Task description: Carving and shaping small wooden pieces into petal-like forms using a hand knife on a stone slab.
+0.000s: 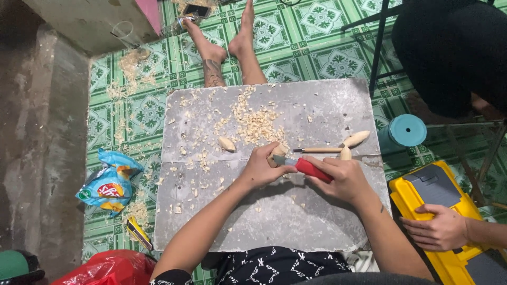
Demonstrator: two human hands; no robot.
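My left hand (261, 168) grips a small pale wood piece (277, 154) over a grey board (269, 221) on my lap. In my right hand (343, 179) is a carving knife with a red handle (312, 169), its blade touching the wood piece. Just beyond my hands lie a carved wooden spoon (338, 146) and a second pale carved piece (345, 154). A small oval wood blank (227, 143) rests to the left, among wood shavings (256, 124) scattered over the far half of the board.
My bare feet (224, 47) stretch out on the green patterned floor. A snack bag (109, 182) and a yellow utility knife (139, 233) lie to the left. At the right, another person's hand (438, 228) rests on a yellow toolbox (449, 211), near a teal lidded cup (404, 132).
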